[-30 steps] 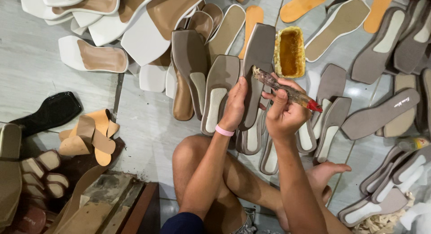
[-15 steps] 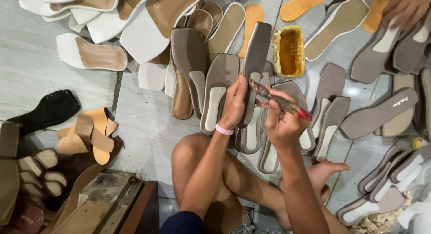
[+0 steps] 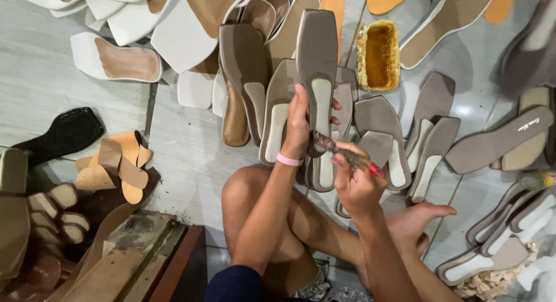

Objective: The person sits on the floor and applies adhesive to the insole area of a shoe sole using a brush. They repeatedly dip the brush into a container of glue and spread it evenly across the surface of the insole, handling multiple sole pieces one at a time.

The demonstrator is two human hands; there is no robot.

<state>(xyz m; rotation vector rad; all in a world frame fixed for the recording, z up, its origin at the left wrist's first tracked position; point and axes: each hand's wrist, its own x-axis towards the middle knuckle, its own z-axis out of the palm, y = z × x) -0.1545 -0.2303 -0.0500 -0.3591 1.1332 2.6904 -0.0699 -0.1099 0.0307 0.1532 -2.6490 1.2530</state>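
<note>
The left hand is closed around the lower half of a long taupe shoe sole, holding it upright above the person's bent knee with its square toe pointing away; a pink band sits on that wrist. The sole shows a pale strip down its middle, just under the thumb side of the grip. The right hand is clenched around a worn brush with a red handle end, and the dirty bristle tip rests against the bottom edge of the held sole, right beside the heel of the left hand.

Taking the held sole as the marker: an open rectangular tin of amber glue stands just to its right on the grey tiled floor. Directly behind and under the sole lie more taupe soles in an overlapping row, some with the same pale patches. Further to its left, white and tan wedge soles are heaped at the top of the view. Well to its left, a black sole lies alone, with a small pile of tan leather pieces just below that. Far to the right of the held sole, a long grey insole lies at a slant among other grey pieces. Below the sole, past the knee, the person's bare foot rests on the floor near the right hand's wrist
</note>
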